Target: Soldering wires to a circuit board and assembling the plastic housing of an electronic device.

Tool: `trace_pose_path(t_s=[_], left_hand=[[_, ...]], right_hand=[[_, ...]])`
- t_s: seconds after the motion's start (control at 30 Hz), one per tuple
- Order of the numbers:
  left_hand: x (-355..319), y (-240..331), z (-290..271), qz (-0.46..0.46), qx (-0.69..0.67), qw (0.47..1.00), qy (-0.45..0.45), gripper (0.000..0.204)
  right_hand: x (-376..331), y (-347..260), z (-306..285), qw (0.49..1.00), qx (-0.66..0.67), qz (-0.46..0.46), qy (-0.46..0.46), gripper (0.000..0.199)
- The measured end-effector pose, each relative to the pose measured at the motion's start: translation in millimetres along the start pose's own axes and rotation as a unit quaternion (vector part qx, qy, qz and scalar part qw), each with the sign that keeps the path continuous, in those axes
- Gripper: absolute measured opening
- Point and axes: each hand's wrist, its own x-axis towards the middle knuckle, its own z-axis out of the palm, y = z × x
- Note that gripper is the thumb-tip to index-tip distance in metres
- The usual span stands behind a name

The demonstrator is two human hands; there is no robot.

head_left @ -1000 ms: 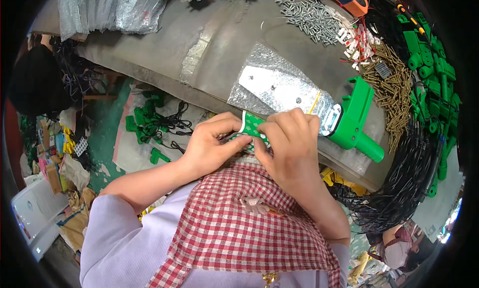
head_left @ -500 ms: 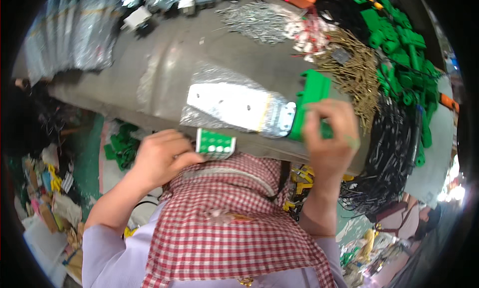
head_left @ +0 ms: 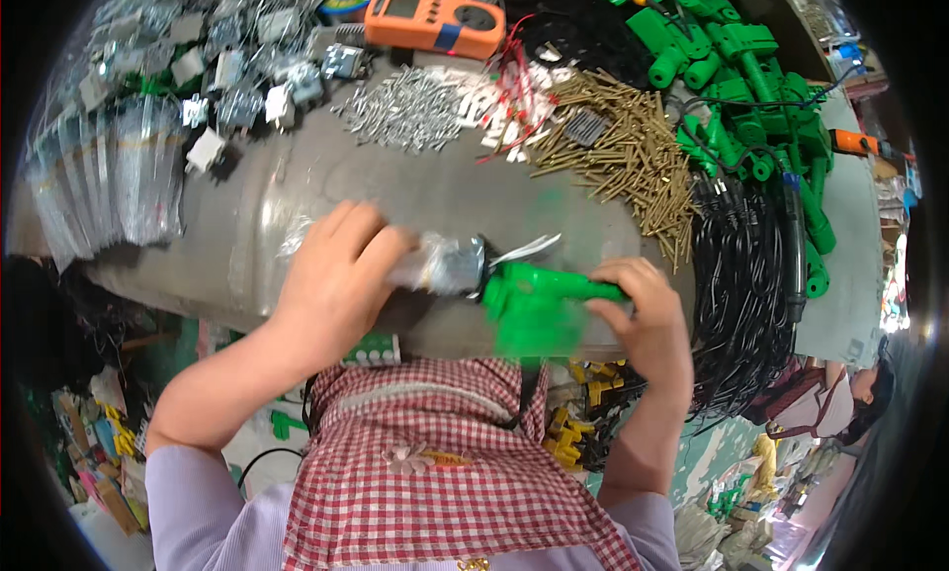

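Turned over since half a second ago, the green plastic handled housing (head_left: 539, 309) lies on the person's side of the long brass screw heap (head_left: 633, 166) — right hand (head_left: 638, 299) closed round its handle, left hand (head_left: 341, 274) over the clear-wrapped silver piece (head_left: 450, 264) — grip too blurred to tell.

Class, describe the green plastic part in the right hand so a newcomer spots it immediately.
Over the grey table, the right hand holds the green plastic part by its narrow end. Unlike the green heap at upper right, it is in hand, next to a silvery piece.
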Motion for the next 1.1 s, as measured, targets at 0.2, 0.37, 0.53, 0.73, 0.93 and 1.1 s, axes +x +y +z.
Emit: trace_pose_path(t_s=[0.2,0.37,0.53,0.73,0.93,1.1], left_hand=[[-6.6,-5.8,5.3,0.022,-0.034,0.998,-0.049,0.051],[32.3,11.9,8.1,0.045,-0.097,0.994,0.011,0.041],[54.7,21.2,30.3,0.049,-0.117,0.986,-0.105,0.031],[49.0,14.3,36.0,0.048,-0.153,0.986,-0.053,0.020],[49.0,12.7,37.9,0.058,-0.184,0.981,-0.031,0.019],[48.4,10.3,34.0,0.059,-0.183,0.980,-0.046,0.021]], right_hand=[[7.4,16.5,23.3,0.996,0.028,-0.066,0.056,0.026],[95.6,26.5,1.7,0.992,0.073,-0.078,0.065,0.015],[182.5,21.1,5.8,0.990,0.036,-0.115,0.076,0.017],[238.5,-2.7,41.5,0.993,-0.102,-0.009,0.053,0.033],[218.1,25.3,-3.5,0.996,0.043,0.067,-0.029,0.026],[212.3,32.9,-5.1,0.996,0.000,0.046,-0.076,0.024]])
